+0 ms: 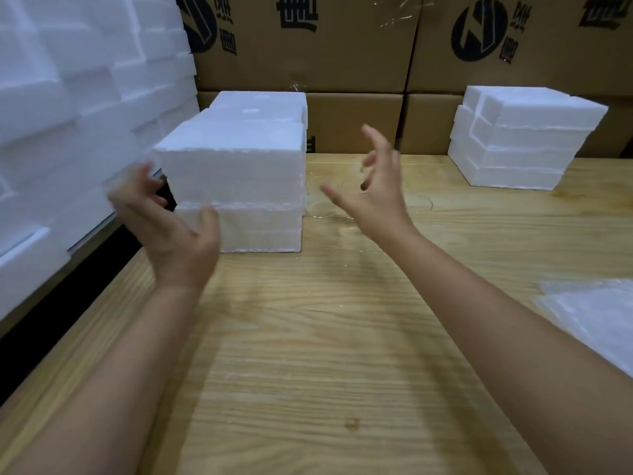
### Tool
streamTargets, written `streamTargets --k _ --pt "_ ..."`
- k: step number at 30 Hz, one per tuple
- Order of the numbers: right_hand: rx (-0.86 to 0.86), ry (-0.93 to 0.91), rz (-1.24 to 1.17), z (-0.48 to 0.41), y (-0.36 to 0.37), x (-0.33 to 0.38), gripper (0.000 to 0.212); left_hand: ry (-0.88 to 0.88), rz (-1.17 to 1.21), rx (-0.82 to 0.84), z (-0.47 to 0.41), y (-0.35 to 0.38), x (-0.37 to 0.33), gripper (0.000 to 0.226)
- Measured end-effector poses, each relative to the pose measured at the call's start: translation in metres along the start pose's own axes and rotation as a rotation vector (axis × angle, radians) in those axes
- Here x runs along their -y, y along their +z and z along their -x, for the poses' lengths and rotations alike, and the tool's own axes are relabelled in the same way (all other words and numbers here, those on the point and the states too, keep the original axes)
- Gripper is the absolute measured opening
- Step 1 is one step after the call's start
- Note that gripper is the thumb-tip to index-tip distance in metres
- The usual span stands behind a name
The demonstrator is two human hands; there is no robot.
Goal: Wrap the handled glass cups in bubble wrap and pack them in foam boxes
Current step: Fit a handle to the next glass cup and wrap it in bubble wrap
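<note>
Left hand: at 9 o'clock, fingers clasping the near left corner of a foam box atop a foam stack.
Right hand: centre, fingers spread, empty, raised above wooden table.
Glass cups: faint, clear, on table behind right hand; number unclear.
Bubble wrap: flat at 4 o'clock.
Second foam stack: at 2 o'clock.

Packing warehouse: stacked printed cartons, foam boxes, wooden bench.
</note>
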State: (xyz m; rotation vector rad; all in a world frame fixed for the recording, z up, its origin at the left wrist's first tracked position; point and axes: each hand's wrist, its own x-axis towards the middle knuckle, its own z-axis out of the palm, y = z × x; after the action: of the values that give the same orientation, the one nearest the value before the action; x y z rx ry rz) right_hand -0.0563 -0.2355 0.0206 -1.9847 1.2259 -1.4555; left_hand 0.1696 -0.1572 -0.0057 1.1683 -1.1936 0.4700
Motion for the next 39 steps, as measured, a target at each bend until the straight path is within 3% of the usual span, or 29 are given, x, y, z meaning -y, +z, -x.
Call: streamTargets --k 2,3,7,9,11,13,18,21,24,28,32,35,39 --pt "-0.223 0.021 -0.049 0.016 -0.017 -0.012 0.033 0.109 0.072 0.098 0.025 0.016 -0.027 0.046" --pt "-0.29 0.057 -0.075 0.024 -0.026 -0.02 0.021 0.121 0.12 0.175 0.037 0.024 -0.042 0.04" --pt "-0.376 0.26 -0.087 0.06 -0.055 -0.052 0.017 0.009 0.171 0.444 0.075 0.053 -0.093 0.026" --pt "-0.372 0.382 -0.027 0.069 -0.063 -0.065 0.011 -0.153 0.201 0.567 0.087 0.064 -0.111 0.028" --pt "-0.322 0.48 0.048 0.067 -0.063 -0.073 0.007 -0.199 0.201 0.625 0.096 0.073 -0.122 0.03" --pt "-0.261 0.495 0.134 0.062 -0.059 -0.073 0.013 -0.139 0.171 0.631 0.101 0.078 -0.126 0.029" --pt "-0.237 0.524 0.223 0.043 -0.049 -0.078 0.083 -0.166 0.131 0.599 0.098 0.079 -0.121 0.03" --pt "-0.173 0.569 0.154 0.025 -0.046 -0.085 0.099 -0.147 0.128 0.616 0.098 0.079 -0.122 0.032" --pt "-0.139 0.568 0.044 0.013 -0.044 -0.092 0.097 -0.153 0.125 0.638 0.098 0.081 -0.119 0.034" --pt "-0.085 0.541 0.001 0.009 -0.046 -0.099 0.075 -0.171 0.127 0.671 0.097 0.082 -0.118 0.035" --pt "-0.097 0.488 -0.163 0.023 -0.053 -0.094 0.069 -0.223 0.161 0.688 0.096 0.082 -0.116 0.036" --pt "0.015 0.416 -0.362 0.041 -0.066 -0.079 0.071 -0.34 0.382 0.685 0.093 0.079 -0.117 0.038" --pt "0.181 0.385 -0.562 0.07 -0.085 -0.06 0.073 -0.589 0.745 0.53 0.085 0.073 -0.119 0.038"
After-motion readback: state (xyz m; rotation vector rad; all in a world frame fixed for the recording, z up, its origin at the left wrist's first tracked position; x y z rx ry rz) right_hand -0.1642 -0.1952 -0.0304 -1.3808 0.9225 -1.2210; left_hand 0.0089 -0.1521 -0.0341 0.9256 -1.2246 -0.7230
